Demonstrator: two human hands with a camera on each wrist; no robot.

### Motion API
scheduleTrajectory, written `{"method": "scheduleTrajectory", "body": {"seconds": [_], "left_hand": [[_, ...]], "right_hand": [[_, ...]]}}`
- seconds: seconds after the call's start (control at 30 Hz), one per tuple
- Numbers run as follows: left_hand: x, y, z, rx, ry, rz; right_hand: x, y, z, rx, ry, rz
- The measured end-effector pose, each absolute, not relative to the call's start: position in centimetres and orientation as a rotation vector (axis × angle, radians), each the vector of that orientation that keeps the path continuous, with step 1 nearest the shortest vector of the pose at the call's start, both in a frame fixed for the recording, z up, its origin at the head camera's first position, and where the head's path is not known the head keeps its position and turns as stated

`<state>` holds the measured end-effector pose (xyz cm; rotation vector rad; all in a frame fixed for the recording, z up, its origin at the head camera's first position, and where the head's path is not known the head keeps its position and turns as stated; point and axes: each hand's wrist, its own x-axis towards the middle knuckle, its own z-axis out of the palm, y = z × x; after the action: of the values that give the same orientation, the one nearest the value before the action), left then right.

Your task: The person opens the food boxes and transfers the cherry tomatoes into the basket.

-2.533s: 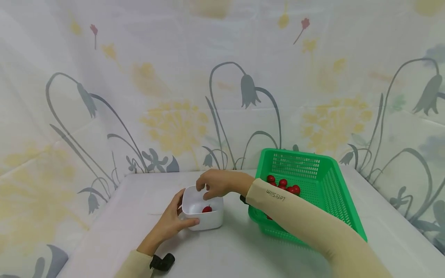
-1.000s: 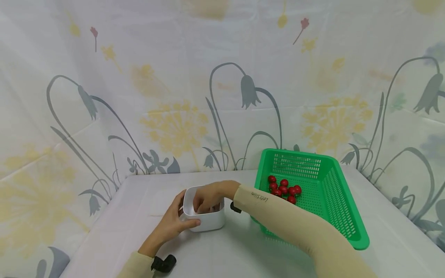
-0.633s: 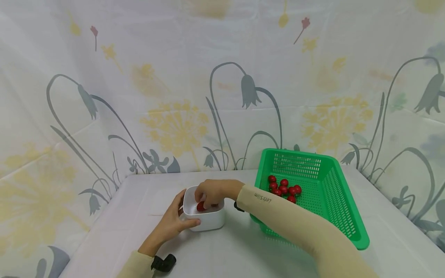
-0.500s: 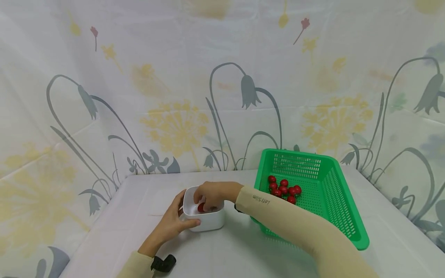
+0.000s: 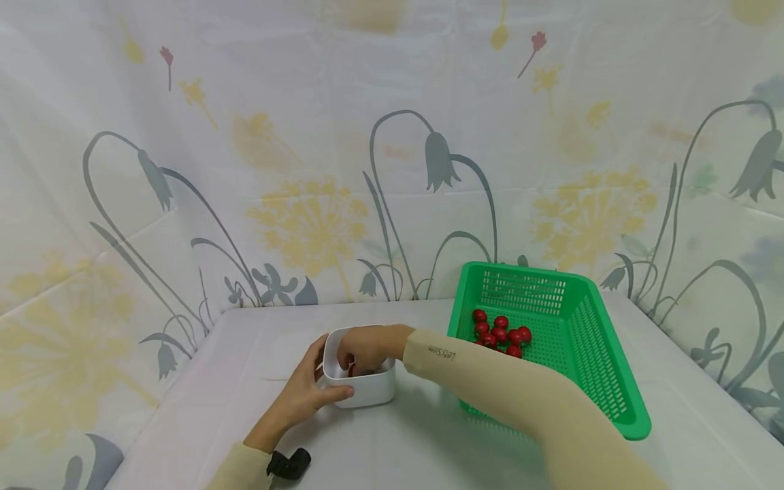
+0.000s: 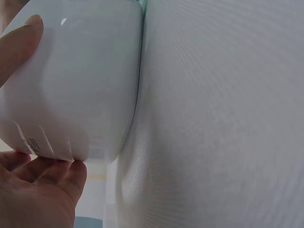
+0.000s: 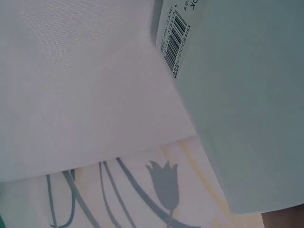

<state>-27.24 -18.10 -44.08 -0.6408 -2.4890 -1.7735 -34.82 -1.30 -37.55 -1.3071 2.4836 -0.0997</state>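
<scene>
My left hand (image 5: 304,391) grips a white square plastic container (image 5: 367,393), thumb across its near wall and fingers round its left side. In the left wrist view, the container (image 6: 80,80) fills the upper left, with my left hand's (image 6: 42,187) fingertips against its wall. My right hand (image 5: 365,350) reaches down into the container, fingers curled and mostly hidden by the rim. A sliver of a red cherry tomato (image 5: 351,370) shows between those fingers. The right wrist view shows the container's outer wall (image 7: 242,104) with a barcode label.
A green perforated plastic basket (image 5: 603,340) stands to the right, with several red cherry tomatoes (image 5: 499,334) at its left side. My right forearm crosses over its near corner. A white cloth (image 5: 422,449) covers the table, and a flower-printed sheet (image 5: 392,150) hangs behind.
My right hand has gone from above the container down into it, lifted slightly with a red tomato showing at its fingers, and sunk deeper again. My left hand stays on the container.
</scene>
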Motion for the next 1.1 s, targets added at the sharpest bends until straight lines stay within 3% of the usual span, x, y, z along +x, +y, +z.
{"method": "scheduleTrajectory", "body": {"seconds": [1.1], "left_hand": [[-27.29,-18.11,-44.11,-0.635,-2.485,-1.775]], "right_hand": [[-35.06,-1.14,-37.75,-1.336,2.450,-0.143]]}}
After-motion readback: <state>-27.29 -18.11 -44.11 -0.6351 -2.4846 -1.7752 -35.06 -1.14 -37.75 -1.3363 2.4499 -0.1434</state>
